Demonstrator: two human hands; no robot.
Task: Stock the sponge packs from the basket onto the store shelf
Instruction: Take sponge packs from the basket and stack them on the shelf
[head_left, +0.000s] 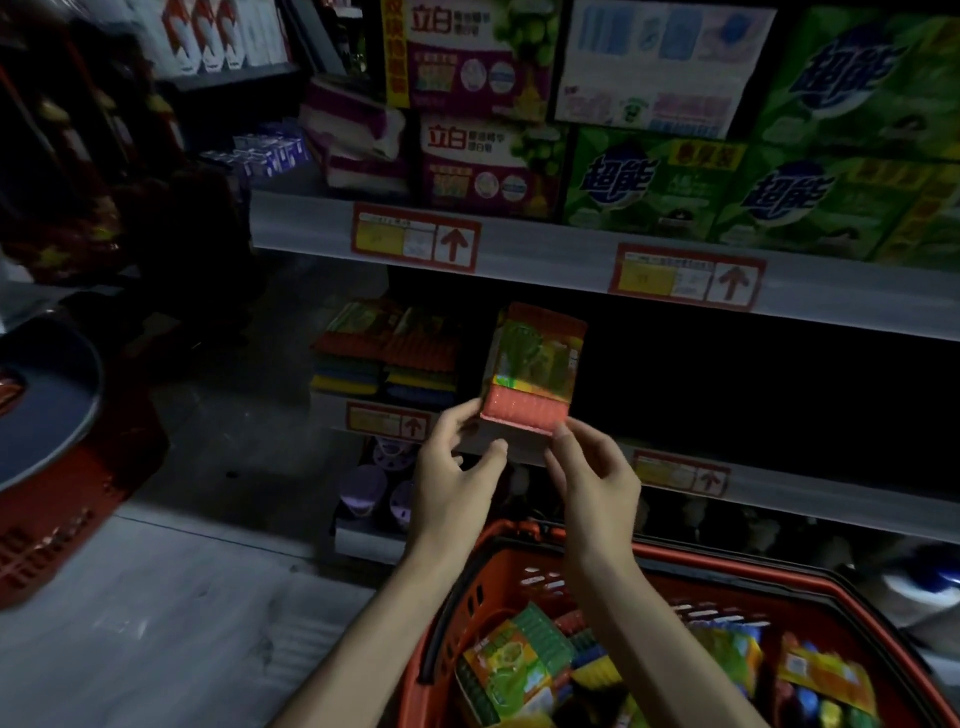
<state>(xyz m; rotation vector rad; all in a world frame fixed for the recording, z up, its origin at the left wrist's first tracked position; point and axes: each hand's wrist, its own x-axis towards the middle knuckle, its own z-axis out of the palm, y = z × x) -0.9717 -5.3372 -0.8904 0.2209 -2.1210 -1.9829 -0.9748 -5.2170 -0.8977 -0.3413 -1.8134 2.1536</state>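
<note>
The person holds one sponge pack (535, 364) up in front of the dark middle shelf (805, 493), and it has not been set down yet. The left hand (457, 462) pinches the pack's lower left corner between thumb and fingers. The right hand (592, 478) pinches the lower right corner in the same way. Gripping only the bottom edge keeps the printed face in view and leaves the top of the pack free, probably so it can go into the opening first. The pack stands nearly upright with a slight tilt, its pink sponge edge at the bottom.

To the left on the same shelf, two stacks of packs (387, 348) lie flat, just beside the held one. The space to their right looks dark and open, so I judge that the pack is meant to go there, next to its own kind. A price label (680, 475) is fixed to the shelf lip nearby.

The red basket (452, 597) sits below the forearms, close to the shelf, which keeps each reach short. It holds several more packs in the basket (514, 670), lying loosely at different angles, so most of the stocking seems to remain.
</note>
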